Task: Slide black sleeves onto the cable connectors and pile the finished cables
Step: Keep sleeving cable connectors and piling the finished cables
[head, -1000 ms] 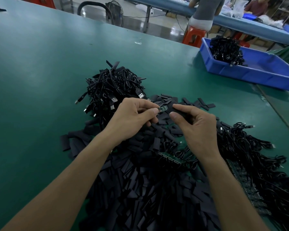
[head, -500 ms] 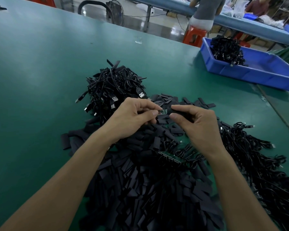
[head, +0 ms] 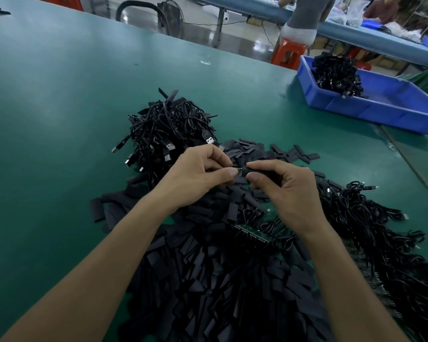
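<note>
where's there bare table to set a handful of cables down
The widest bare green table lies left of the cable pile and the sleeve heap. A second strip runs between that pile and the blue bin. Close in it is crowded: sleeves, with tangled cables to the right.

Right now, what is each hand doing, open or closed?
Left hand: closed, pinching the cable connector.
Right hand: closed, pinching a black sleeve.

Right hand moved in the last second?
Yes. The right hand shifted slightly left, away from the blue bin, toward the left hand.
</note>
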